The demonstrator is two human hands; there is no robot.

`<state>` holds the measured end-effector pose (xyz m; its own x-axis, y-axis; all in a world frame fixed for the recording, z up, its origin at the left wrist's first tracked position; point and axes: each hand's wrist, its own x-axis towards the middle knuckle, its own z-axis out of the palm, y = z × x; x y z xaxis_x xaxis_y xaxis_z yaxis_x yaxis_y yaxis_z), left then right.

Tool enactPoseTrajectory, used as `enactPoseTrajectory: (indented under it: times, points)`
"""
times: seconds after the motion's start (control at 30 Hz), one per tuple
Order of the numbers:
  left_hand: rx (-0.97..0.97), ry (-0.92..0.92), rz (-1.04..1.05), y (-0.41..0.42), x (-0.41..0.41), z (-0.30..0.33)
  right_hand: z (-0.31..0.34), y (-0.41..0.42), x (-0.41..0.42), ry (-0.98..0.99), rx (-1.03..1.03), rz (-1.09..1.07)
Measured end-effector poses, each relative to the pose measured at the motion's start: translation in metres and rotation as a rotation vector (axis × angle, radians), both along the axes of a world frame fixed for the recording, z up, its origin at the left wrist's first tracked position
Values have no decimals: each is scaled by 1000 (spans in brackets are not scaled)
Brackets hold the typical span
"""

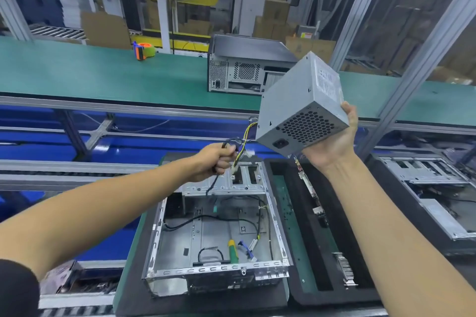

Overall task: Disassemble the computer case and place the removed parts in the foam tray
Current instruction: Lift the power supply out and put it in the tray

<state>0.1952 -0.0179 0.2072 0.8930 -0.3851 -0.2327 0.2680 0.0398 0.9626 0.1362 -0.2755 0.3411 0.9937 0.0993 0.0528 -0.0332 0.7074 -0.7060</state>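
My right hand [334, 141] holds a grey power supply [301, 105] up in the air from below, fan grille facing me, above the far end of the open computer case [216, 234]. My left hand [219, 159] grips the supply's bundle of black and yellow cables [240, 152], whose white connectors hang over the case's drive cage. The case lies open on a black mat, with loose cables and a green-handled screwdriver [233, 249] inside. The black foam tray [322, 234] lies right of the case and holds a green circuit board [288, 213] and a card.
Another closed computer case [244, 69] stands on the green conveyor belt [103, 72] behind, with an orange tape dispenser [144, 50] to its left. A second opened chassis [438, 188] lies at the right. Aluminium frame posts rise at the right.
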Motion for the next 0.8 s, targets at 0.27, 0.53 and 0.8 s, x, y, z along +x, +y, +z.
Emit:
enactPoseTrajectory:
  times: [0.27,0.53,0.8]
  points:
    - [-212,32,65,-31,2,53,8,-16,1,-63,0,-84]
    - [-222,89,-43,-104,-7,63,-14,-39,-3,-53,-32,-199]
    - [-421,162,-34,-185,-3,34,-62,-91,12,6,9,-97]
